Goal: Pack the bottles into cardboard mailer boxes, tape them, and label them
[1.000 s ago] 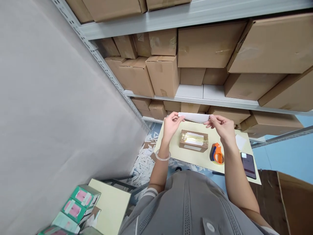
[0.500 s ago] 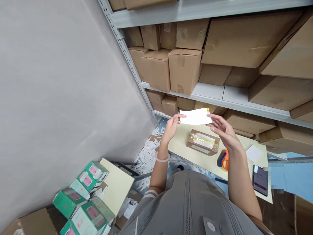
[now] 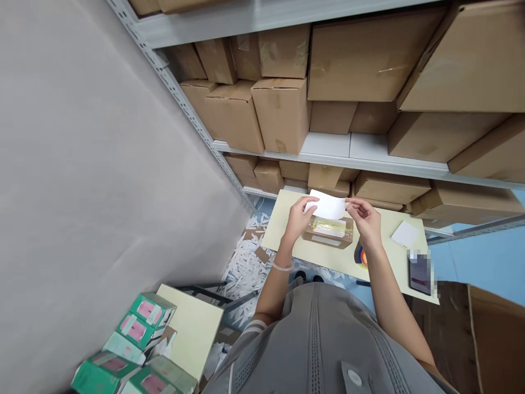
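White paper slip (image 3: 327, 206) pinched in both hands: left hand (image 3: 301, 218) on left end, right hand (image 3: 365, 217) on right. Slip overhangs taped carton (image 3: 328, 233), hiding part, on cream table (image 3: 385, 269). Right wrist (image 3: 372, 249) partly blocks tape dispenser (image 3: 361, 256); phone (image 3: 419, 272) right, loaded shelf (image 3: 328, 144) far side.

Soft light, bright paper (image 3: 328, 206), glare on taped box (image 3: 328, 229), pixelation around phone (image 3: 419, 272), stretched corners

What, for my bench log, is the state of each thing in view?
White sheet: held up, gently curved
Left hand: gripping its left end
Right hand: pinching its right end
Small carton: shut, taped
Tape dispenser: partly hidden
Phone: lying screen up
Paper scraps: strewn loosely
Green boxes: piled together
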### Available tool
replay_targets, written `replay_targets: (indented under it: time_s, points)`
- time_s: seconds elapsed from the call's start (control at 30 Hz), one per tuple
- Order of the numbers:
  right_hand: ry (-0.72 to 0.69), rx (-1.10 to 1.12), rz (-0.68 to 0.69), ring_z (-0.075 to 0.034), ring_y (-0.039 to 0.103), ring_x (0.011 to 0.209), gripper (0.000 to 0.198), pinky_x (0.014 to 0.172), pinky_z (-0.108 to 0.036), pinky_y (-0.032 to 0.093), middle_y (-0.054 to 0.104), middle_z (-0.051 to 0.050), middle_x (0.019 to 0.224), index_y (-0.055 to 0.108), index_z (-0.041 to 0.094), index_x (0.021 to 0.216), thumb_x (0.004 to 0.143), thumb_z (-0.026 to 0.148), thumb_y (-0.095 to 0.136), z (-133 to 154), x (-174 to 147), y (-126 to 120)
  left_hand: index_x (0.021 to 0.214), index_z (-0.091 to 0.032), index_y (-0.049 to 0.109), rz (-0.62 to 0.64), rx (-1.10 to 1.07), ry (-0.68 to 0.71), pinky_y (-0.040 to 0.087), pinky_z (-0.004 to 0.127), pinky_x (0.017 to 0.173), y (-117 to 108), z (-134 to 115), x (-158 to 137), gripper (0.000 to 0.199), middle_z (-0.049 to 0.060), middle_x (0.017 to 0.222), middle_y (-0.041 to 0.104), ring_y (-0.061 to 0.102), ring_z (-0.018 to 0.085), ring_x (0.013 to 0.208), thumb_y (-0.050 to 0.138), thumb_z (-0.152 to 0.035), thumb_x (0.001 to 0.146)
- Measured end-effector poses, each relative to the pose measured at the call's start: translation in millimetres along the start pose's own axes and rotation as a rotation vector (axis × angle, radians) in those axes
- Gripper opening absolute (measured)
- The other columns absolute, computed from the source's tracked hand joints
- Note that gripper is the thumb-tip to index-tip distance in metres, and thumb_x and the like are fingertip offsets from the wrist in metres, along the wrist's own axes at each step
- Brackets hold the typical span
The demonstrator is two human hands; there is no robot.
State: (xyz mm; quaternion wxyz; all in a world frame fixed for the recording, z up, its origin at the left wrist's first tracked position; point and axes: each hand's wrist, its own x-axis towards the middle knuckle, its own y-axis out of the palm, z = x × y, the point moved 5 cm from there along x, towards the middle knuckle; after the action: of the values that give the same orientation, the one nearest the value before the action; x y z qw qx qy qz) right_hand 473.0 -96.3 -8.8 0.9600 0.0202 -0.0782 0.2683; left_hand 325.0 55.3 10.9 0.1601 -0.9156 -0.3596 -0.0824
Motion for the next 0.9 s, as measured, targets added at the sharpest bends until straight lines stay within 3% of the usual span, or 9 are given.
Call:
replay_targets:
  time_s: [0.2,0.3,0.43,0.57,0.7,0.9]
  points:
    - [0.152,0.047,-0.043,-0.014,0.063,0.076,0.053,0.075,-0.031,0.053,0.065,0.001,0.091,0.062,0.023,0.116,0.068,0.038,0.077,-26.5,-5.5,-18.7,0.11,-0.022,0.068,0.08,-0.023,-0.035,0.044,0.026,0.074,29.8,14.2,1.1,0.024,0.003,0.105,0.069,0.057,0.014,0.077,0.059,-0.022,0.087]
    - [0.133,0.031,-0.083,-0.012,0.061,0.071,0.055,0.072,-0.029,0.051,0.063,0.0,0.095,0.06,0.022,0.111,0.06,0.031,0.08,-35.2,0.1,-28.7,0.114,-0.022,0.067,0.111,-0.062,-0.075,0.044,0.024,0.072,36.6,25.5,2.8,0.028,0.002,0.097,0.068,0.055,0.012,0.072,0.059,-0.024,0.087]
    - [0.106,0.0,-0.202,-0.013,0.061,0.069,0.049,0.071,-0.03,0.049,0.065,0.002,0.086,0.052,0.023,0.103,0.062,0.034,0.076,-55.0,5.4,-38.5,0.113,-0.021,0.066,0.122,-0.083,-0.101,0.045,0.023,0.074,47.1,52.9,5.6,0.028,0.002,0.094,0.067,0.054,0.011,0.071,0.058,-0.021,0.087]
    - [0.16,-0.269,-0.326,-0.015,0.062,0.072,0.034,0.071,-0.028,0.048,0.063,0.003,0.078,0.047,0.023,0.093,0.069,0.038,0.066,-89.5,-0.5,-38.3,0.105,-0.018,0.068,0.101,0.031,-0.218,0.045,0.024,0.073,64.1,100.1,2.8,0.025,0.001,0.087,0.065,0.052,0.011,0.067,0.057,-0.011,0.083]
    - [0.299,-0.55,-0.295,-0.018,0.064,0.077,0.024,0.076,-0.029,0.048,0.065,0.0,0.081,0.047,0.023,0.091,0.073,0.032,0.061,-124.6,-5.2,-33.1,0.101,-0.017,0.068,0.099,0.17,-0.309,0.047,0.027,0.082,80.6,139.1,-6.2,0.027,0.003,0.092,0.065,0.055,0.013,0.072,0.061,-0.004,0.079]
    - [0.46,-0.825,-0.233,-0.022,0.063,0.086,0.021,0.073,-0.029,0.043,0.069,-0.004,0.087,0.051,0.021,0.101,0.08,0.021,0.055,-146.5,-4.7,-27.9,0.111,-0.016,0.066,0.152,0.255,-0.383,0.047,0.035,0.095,96.0,163.3,-16.0,0.035,0.01,0.104,0.067,0.063,0.02,0.095,0.058,-0.001,0.081]
